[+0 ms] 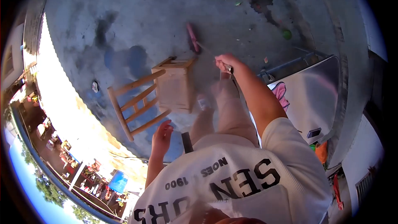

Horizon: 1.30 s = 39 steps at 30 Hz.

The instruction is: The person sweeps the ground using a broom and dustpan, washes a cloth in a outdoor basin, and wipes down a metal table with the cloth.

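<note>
The right hand [225, 63] is gripping a pink-headed broom [192, 37] over the stained floor [166, 16], left of the table's [311, 89] far edge — the left hand [161, 137], fingers loosely parted, is hanging beside a wooden chair [174, 89].

On the floor [161, 16], the chair [174, 89] stands ahead and left of your legs [232, 108], its rails toward your left. Your left hand [161, 137] is near the rails' near end. Beyond the chair and slightly right lies the head of the broom [192, 37], its handle running back to your right hand [226, 63]. Right of you stands the table [317, 95], with the cloth [280, 94] at its left edge and the phone [314, 132] by its near edge.
</note>
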### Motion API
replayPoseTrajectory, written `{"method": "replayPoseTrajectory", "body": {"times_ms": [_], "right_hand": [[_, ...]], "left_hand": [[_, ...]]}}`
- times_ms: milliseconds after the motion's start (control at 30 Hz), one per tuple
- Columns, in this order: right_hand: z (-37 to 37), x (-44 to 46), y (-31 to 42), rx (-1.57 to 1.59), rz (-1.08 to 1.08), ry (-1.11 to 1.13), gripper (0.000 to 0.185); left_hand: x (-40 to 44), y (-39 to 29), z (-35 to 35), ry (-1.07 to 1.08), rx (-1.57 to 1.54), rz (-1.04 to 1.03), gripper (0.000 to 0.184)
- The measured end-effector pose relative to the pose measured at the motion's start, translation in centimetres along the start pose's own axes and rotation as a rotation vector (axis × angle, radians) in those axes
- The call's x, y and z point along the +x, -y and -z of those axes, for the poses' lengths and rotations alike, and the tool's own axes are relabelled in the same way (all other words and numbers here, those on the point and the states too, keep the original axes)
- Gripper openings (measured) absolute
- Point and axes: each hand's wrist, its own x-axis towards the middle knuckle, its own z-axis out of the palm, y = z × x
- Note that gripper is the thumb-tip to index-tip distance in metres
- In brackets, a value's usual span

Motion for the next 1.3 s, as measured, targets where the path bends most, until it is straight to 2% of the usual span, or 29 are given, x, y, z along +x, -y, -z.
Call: {"method": "replayPoseTrajectory", "body": {"times_ms": [100, 200, 300, 400, 433, 533, 600, 633, 700, 733, 800, 867, 900, 967, 1033, 1067, 1133, 1200, 1267, 1300], "right_hand": [[-6.5, -8.5, 4.4, -0.751, 0.237, -0.622, 0.029], [-0.8, -6.0, 1.4, -0.515, 0.822, -0.79, 0.023], [0.9, -15.0, -0.7, -0.358, 0.62, -0.595, 0.017], [1.1, -15.9, -7.1, 0.029, 0.58, -0.498, 0.019], [2.5, -13.3, -9.9, -0.04, 0.652, -0.547, 0.018], [8.5, -5.1, -15.5, -0.643, 0.963, -0.762, 0.018], [10.0, -6.4, -12.9, -0.934, 0.894, -0.737, 0.019], [10.6, -7.3, -11.5, -1.079, 0.85, -0.716, 0.02], [10.9, -7.6, -8.4, -0.641, 0.857, -0.592, 0.022], [10.1, -7.0, -6.4, -0.063, 0.861, -0.467, 0.025], [9.1, -8.3, -5.4, 0.533, 0.706, -0.287, 0.028], [9.4, -13.0, -4.4, 0.559, 0.512, -0.223, 0.031], [7.6, -16.2, -5.0, 0.49, 0.446, -0.293, 0.032], [7.0, -12.5, -10.3, 0.192, 0.692, -0.579, 0.032], [6.7, -8.9, -11.9, -0.003, 0.827, -0.866, 0.032], [5.9, -7.7, -11.6, -0.039, 0.84, -1.015, 0.032], [7.2, -5.3, -10.5, -0.188, 0.828, -1.092, 0.031], [12.6, -2.2, -9.3, -0.405, 0.762, -0.922, 0.03], [13.9, -2.1, -7.7, -0.288, 0.816, -0.694, 0.028], [13.4, -3.6, -5.8, -0.067, 0.902, -0.553, 0.025]], "left_hand": [[1.3, -2.6, -0.4, -0.018, 0.029, -0.025, 0.026], [3.0, -5.5, -0.1, 0.027, 0.08, -0.031, 0.026], [5.0, -7.7, -0.4, 0.097, 0.102, -0.066, 0.026], [7.9, -9.4, -0.5, 0.151, 0.069, -0.125, 0.028], [9.4, -9.3, -0.6, 0.176, 0.058, -0.137, 0.028], [11.9, -12.3, -1.0, 0.216, 0.14, -0.157, 0.032], [13.6, -14.2, -0.6, 0.251, 0.238, -0.198, 0.033], [14.2, -15.1, -0.7, 0.287, 0.154, -0.168, 0.035], [15.9, -16.1, -0.4, 0.293, 0.234, -0.186, 0.033], [16.8, -16.6, -0.2, 0.295, 0.274, -0.194, 0.032], [18.6, -17.7, 0.5, 0.331, 0.243, -0.198, 0.031], [21.1, -20.5, 0.4, 0.359, 0.282, -0.218, 0.03], [22.1, -22.1, 0.8, 0.366, 0.349, -0.216, 0.03], [23.8, -24.4, 1.5, 0.372, 0.42, -0.249, 0.03], [26.2, -25.6, 2.2, 0.372, 0.427, -0.329, 0.031], [27.5, -25.3, 2.9, 0.385, 0.395, -0.355, 0.031], [30.7, -24.4, 3.6, 0.41, 0.332, -0.417, 0.031], [32.0, -25.5, 4.0, 0.406, 0.348, -0.381, 0.031], [32.6, -26.3, 4.5, 0.413, 0.381, -0.361, 0.031], [32.9, -26.6, 4.8, 0.42, 0.404, -0.367, 0.031]]}}
